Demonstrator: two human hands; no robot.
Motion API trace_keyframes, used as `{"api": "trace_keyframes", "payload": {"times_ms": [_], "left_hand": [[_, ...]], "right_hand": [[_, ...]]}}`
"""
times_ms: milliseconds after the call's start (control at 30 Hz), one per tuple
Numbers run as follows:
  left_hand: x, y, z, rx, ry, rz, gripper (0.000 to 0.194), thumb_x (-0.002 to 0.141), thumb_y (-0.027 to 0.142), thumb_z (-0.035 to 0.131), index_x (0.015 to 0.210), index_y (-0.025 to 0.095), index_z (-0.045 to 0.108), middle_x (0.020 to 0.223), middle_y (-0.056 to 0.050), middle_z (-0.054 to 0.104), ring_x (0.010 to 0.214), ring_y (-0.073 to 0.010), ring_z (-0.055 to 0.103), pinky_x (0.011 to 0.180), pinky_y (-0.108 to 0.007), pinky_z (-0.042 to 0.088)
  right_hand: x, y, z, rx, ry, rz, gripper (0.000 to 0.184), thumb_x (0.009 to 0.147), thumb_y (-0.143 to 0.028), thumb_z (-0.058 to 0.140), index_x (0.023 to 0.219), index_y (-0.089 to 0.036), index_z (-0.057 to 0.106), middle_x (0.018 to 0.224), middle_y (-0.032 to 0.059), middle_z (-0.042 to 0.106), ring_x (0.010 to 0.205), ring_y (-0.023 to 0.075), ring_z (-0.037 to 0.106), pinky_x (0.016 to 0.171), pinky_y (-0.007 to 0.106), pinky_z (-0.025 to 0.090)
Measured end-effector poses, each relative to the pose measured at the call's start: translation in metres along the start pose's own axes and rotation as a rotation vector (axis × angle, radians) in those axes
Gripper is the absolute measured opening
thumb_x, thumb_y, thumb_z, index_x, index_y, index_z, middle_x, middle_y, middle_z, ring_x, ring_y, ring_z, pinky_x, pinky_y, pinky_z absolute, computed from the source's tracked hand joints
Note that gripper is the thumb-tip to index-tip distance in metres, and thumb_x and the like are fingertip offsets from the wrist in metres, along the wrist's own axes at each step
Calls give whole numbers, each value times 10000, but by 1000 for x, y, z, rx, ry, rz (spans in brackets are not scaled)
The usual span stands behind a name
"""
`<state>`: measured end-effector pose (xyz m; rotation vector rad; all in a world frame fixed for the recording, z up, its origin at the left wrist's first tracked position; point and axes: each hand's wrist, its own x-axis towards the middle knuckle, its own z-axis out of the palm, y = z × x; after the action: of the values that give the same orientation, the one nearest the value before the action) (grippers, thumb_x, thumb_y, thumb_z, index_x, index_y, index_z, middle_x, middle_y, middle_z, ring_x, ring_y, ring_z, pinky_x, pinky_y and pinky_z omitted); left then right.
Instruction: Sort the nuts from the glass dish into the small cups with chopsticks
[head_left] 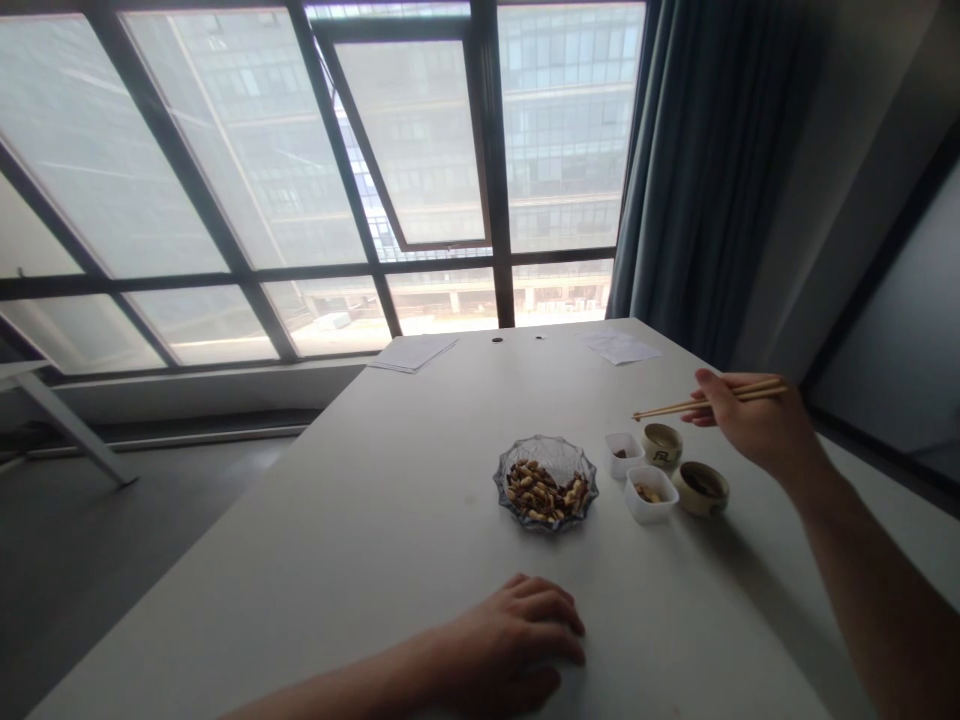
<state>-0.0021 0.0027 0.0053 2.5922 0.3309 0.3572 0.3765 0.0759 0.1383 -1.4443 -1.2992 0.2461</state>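
Observation:
My right hand point(750, 420) is closed around a pair of wooden chopsticks point(671, 409). Their tips point left, above the small containers; whether they pinch anything tiny, I cannot make out. My left hand point(517, 640) rests on the table with fingers slightly bent and holds nothing. In front of it stands a scalloped glass bowl point(556, 447) with mixed nuts and seeds point(541, 497). To the bowl's right are two small white plastic containers, the back one point(616, 443) with a few dark bits, the front one point(652, 513) with pale pieces. Beside them sit two beige ceramic cups point(663, 459) point(703, 506), the front one holding dark contents.
The white table point(360, 520) stretches toward a wall of windows point(420, 150). Paper sheets lie at its far left point(415, 352) and far right point(624, 347). A dark curtain point(697, 180) hangs behind the right side. Another table's leg point(75, 425) shows at left.

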Motion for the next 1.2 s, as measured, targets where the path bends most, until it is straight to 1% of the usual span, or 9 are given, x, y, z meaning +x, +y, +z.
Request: {"api": "trace_keyframes", "payload": {"times_ms": [133, 333, 500, 600, 667, 767, 867, 967, 1200], "left_hand": [[0, 1, -1, 7, -19, -7, 339, 966, 214, 657, 1299, 272, 637, 1375, -83, 688, 1367, -278, 593, 1199, -439, 430], [0, 0, 0, 13, -15, -6, 340, 967, 218, 672, 1299, 277, 631, 1375, -75, 687, 1368, -272, 591, 1204, -429, 422], [-1, 0, 2, 1, -2, -2, 348, 958, 205, 666, 1298, 271, 637, 1370, -76, 690, 1368, -275, 592, 1205, -428, 422], [-1, -1, 2, 1, 3, -4, 350, 959, 214, 669, 1302, 275, 637, 1370, -70, 692, 1367, -270, 591, 1204, -423, 424], [-1, -1, 1, 2, 4, 1, 344, 965, 223, 666, 1303, 278, 634, 1371, -66, 691, 1363, -264, 593, 1203, -419, 424], [-1, -1, 0, 3, -12, 1, 345, 966, 223, 665, 1305, 276, 632, 1377, -76, 687, 1363, -274, 594, 1200, -431, 425], [-1, -1, 0, 2, -19, -8, 350, 965, 220, 664, 1309, 279, 634, 1381, -80, 684, 1368, -280, 591, 1203, -439, 420], [-1, -1, 0, -1, -18, -4, 348, 969, 224, 659, 1311, 278, 633, 1376, -81, 685, 1365, -277, 592, 1204, -435, 419], [0, -1, 1, 11, 1, 3, 338, 963, 223, 667, 1294, 278, 629, 1365, -68, 691, 1357, -266, 596, 1195, -418, 423]], "right_hand": [[7, 12, -2, -161, 5, 3, 472, 960, -618, 680, 760, -196, 746, 664, 117, 786, 596, 302, 804, 528, 346, 651], [11, 23, -1, -263, -45, -37, 459, 977, -584, 666, 716, -209, 709, 605, 94, 762, 619, 301, 808, 557, 343, 618], [9, 17, -2, -239, -8, -37, 433, 977, -583, 683, 760, -210, 724, 606, 87, 763, 620, 296, 807, 579, 343, 631], [6, 11, 0, -120, -25, -44, 472, 957, -635, 696, 797, -193, 747, 648, 103, 780, 609, 291, 803, 554, 335, 643], [1, 6, 6, 10, -75, -34, 519, 930, -683, 710, 835, -176, 771, 709, 117, 801, 619, 287, 805, 549, 331, 656], [-11, -6, 17, 158, -224, 1, 563, 897, -729, 723, 857, -171, 791, 771, 123, 817, 661, 289, 812, 583, 333, 673], [-26, -18, 29, 188, -415, 2, 556, 899, -728, 720, 816, -181, 783, 752, 109, 808, 675, 284, 809, 604, 322, 663], [-39, -25, 40, 161, -543, -30, 523, 930, -691, 704, 791, -190, 763, 729, 89, 797, 668, 263, 794, 595, 299, 627], [-54, -28, 57, 18, -598, -119, 515, 1004, -625, 616, 706, -208, 667, 630, 51, 745, 603, 222, 757, 512, 253, 502]]}}
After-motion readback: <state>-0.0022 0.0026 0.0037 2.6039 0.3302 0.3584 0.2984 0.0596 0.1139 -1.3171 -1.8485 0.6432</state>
